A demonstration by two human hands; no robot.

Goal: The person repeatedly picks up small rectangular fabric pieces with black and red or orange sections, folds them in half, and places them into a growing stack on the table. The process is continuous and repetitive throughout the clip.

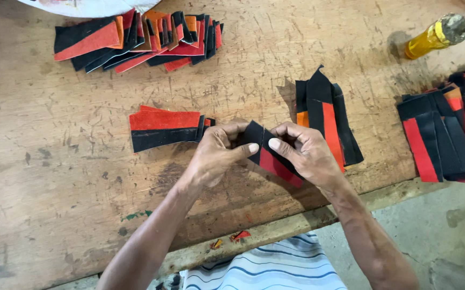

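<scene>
A small black and red fabric piece [267,156] is held just above the front part of a worn wooden bench [55,177], between two bare hands seen from above. The left hand [216,153] pinches its left end, thumb on top and fingers [231,129] curled behind. The right hand [307,153] grips the right end the same way, so both sets of fingers are closed narrowly on the piece. The two thumbs nearly meet over its middle.

The piece appears thin, light and limp, more like felt or suede than stiff card; it is judged likely to bend or fold when held by one end only. A two-handed pinch at the edges seems the surest hold, and little force should be needed.

Similar cut pieces lie around it. A flat stack [162,129] rests just left of the hands, a leaning bundle [326,115] just right, a fanned row [141,40] at the far edge, and another pile [447,134] far right. A yellow bottle [431,37] with a crusted tip lies at the upper right.
</scene>
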